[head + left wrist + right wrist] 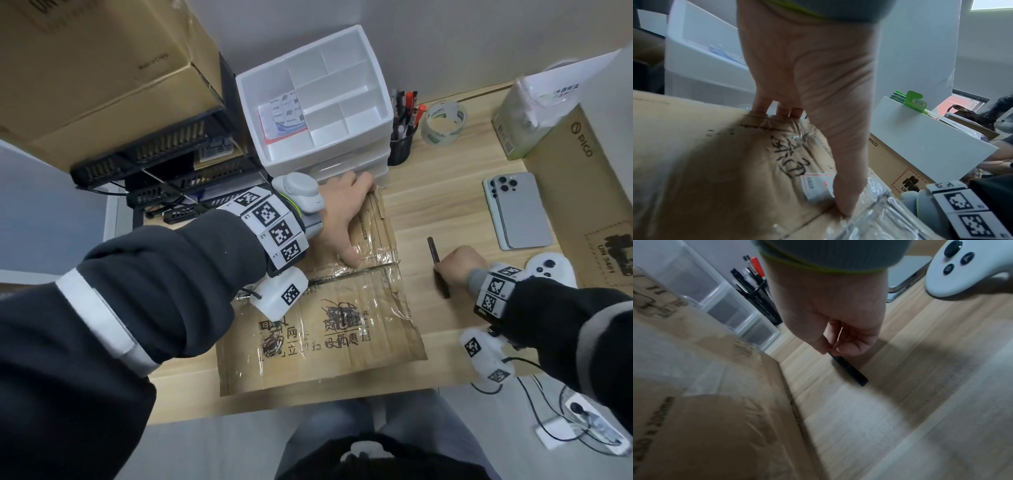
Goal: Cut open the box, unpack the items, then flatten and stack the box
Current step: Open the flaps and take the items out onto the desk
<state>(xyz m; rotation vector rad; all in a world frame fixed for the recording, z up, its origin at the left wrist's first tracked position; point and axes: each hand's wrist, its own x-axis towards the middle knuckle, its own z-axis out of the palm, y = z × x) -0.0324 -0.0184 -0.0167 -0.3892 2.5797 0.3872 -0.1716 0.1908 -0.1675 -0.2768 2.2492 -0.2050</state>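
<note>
A brown cardboard box (342, 329) with clear tape over its top seam (376, 267) stands on the wooden desk (445, 212) in front of me. My left hand (342, 212) lies on its far flap; the fingers hook over the far edge and the thumb (349, 257) presses at the seam. The left wrist view shows the same hand (807, 73) on the box (694, 162). Right of the box, my right hand (459, 267) pinches a slim black cutter (433, 250) low over the desk. In the right wrist view the cutter (851, 369) points away from the hand (838, 313); no blade is visible.
Behind the box stands a white drawer organizer (376, 113), with a pen cup (400, 147) and a tape roll (443, 123) beside it. A phone (520, 212), a white controller (548, 270) and a PICO carton (575, 192) fill the right side. Large cartons (85, 68) sit on a black rack at left.
</note>
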